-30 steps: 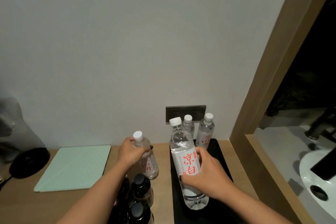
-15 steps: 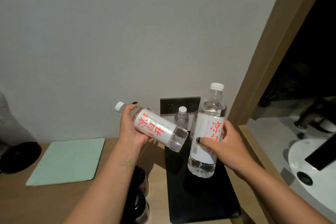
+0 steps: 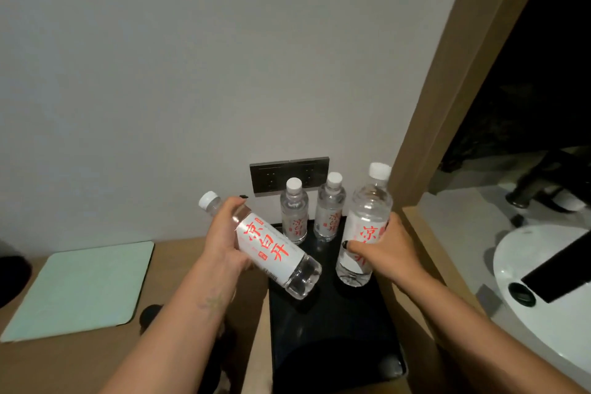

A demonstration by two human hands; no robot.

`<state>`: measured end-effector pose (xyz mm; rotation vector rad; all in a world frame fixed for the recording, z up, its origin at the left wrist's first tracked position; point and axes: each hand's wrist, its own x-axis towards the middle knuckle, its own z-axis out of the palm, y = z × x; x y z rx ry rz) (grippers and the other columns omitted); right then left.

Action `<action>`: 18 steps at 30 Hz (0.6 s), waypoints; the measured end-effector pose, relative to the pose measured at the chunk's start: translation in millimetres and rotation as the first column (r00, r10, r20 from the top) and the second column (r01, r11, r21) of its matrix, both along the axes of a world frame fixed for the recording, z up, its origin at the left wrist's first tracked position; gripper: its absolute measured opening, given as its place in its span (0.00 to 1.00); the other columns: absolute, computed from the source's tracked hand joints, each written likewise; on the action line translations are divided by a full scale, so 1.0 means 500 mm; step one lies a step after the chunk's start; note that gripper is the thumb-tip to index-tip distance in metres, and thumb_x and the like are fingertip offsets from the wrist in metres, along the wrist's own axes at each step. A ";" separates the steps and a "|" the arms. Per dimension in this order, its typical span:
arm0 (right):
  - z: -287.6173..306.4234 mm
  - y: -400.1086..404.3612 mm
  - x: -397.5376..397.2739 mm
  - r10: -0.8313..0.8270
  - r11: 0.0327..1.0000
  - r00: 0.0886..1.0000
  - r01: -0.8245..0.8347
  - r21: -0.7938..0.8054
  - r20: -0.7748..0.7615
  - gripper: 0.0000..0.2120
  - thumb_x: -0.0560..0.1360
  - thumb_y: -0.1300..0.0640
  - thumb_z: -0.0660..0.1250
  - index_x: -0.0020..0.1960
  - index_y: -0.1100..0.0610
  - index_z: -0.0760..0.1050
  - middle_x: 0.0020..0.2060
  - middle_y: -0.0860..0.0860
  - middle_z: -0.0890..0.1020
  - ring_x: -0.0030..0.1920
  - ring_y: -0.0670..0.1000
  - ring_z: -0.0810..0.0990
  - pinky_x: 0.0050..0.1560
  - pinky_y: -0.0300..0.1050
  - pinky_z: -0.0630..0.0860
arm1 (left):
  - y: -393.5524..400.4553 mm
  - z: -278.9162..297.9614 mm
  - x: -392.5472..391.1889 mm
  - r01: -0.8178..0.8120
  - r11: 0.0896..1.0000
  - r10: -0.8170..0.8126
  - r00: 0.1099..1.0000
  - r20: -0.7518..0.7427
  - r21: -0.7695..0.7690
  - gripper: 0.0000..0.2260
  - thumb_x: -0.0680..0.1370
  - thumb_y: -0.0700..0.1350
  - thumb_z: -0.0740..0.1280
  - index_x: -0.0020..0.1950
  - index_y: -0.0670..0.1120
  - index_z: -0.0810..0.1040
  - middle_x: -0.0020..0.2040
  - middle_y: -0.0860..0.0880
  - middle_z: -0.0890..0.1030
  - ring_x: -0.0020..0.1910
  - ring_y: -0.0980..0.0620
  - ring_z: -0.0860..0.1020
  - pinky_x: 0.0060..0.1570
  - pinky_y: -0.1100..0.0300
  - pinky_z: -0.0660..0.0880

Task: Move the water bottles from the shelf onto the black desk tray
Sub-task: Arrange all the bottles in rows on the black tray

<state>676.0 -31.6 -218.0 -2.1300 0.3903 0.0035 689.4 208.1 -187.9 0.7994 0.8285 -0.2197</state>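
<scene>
My left hand [image 3: 224, 240] grips a clear water bottle [image 3: 275, 253] with a white label and red characters, tilted with its cap up-left and its base over the black desk tray [image 3: 332, 329]. My right hand [image 3: 380, 249] holds a second, taller water bottle [image 3: 364, 227] upright near the tray's right side, its base at or just above the tray. Two more small water bottles [image 3: 294, 211] [image 3: 329, 208] stand upright at the tray's far end by the wall.
The tray lies on a wooden desk [image 3: 179, 265]. A mint-green pad [image 3: 80, 291] lies to the left. A dark socket panel [image 3: 287, 173] is on the wall behind the bottles. A wooden frame [image 3: 447, 73] and a white basin [image 3: 543, 297] stand right. Dark bottle caps [image 3: 150, 313] sit below my left arm.
Both bottles were lifted from standing; the left one tipped over sideways, the right one moved to the tray's right side. Over the last half second both hands barely shifted.
</scene>
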 end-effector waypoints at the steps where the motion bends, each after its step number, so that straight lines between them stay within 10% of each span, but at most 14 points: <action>1: -0.014 0.005 0.010 0.019 1.000 1.000 -0.019 -0.018 0.007 0.34 0.60 0.57 0.80 0.59 0.54 0.66 0.51 0.49 0.75 0.53 0.52 0.77 0.50 0.45 0.73 | -0.003 -0.002 0.006 -0.008 1.000 0.008 1.000 -0.005 0.026 0.16 0.69 0.49 0.73 0.48 0.47 0.69 0.42 0.43 0.74 0.52 0.45 0.77 0.60 0.41 0.72; 6: -0.099 0.055 0.064 0.123 0.992 0.992 -0.123 -0.022 -0.023 0.29 0.60 0.58 0.79 0.56 0.54 0.68 0.51 0.52 0.79 0.52 0.52 0.79 0.48 0.40 0.71 | 0.004 -0.019 0.026 -0.024 0.989 0.029 0.999 -0.030 0.144 0.11 0.72 0.47 0.71 0.43 0.46 0.69 0.36 0.44 0.73 0.37 0.49 0.75 0.51 0.50 0.75; 18: -0.226 0.162 0.103 0.154 0.985 0.988 -0.153 0.083 -0.007 0.26 0.63 0.54 0.76 0.59 0.53 0.71 0.51 0.52 0.81 0.53 0.52 0.81 0.48 0.40 0.77 | 0.042 -0.076 0.057 -0.045 0.976 0.058 0.997 -0.055 0.212 0.13 0.71 0.49 0.73 0.49 0.48 0.72 0.38 0.45 0.79 0.35 0.48 0.80 0.54 0.47 0.77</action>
